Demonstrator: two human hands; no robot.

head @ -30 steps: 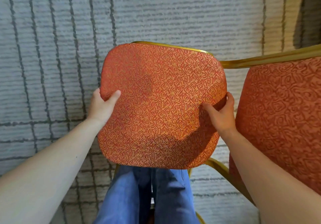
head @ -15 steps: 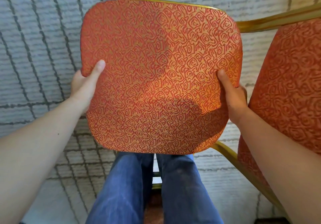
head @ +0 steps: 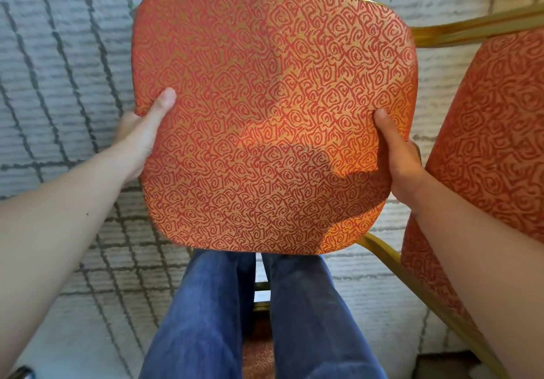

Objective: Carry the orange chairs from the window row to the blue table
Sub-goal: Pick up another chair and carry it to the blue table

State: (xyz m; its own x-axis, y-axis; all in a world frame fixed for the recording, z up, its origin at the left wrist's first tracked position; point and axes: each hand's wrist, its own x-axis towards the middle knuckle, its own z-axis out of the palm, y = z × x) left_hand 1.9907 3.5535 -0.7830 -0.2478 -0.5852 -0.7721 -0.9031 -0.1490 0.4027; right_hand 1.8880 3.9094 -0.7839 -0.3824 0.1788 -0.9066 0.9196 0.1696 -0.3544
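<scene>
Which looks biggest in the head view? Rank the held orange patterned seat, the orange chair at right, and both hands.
1. Held orange patterned chair seat.
2. Orange patterned chair at the right edge, cut off by the frame.
3. Left hand and right hand: look alike, both partly hidden behind the seat, so unranked.

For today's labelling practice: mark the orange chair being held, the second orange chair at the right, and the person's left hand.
held orange chair (head: 273, 113): head view, centre of its patterned cushion.
second orange chair (head: 494, 131): head view, on its patterned cushion.
left hand (head: 142, 138): head view, base of the thumb.
</scene>
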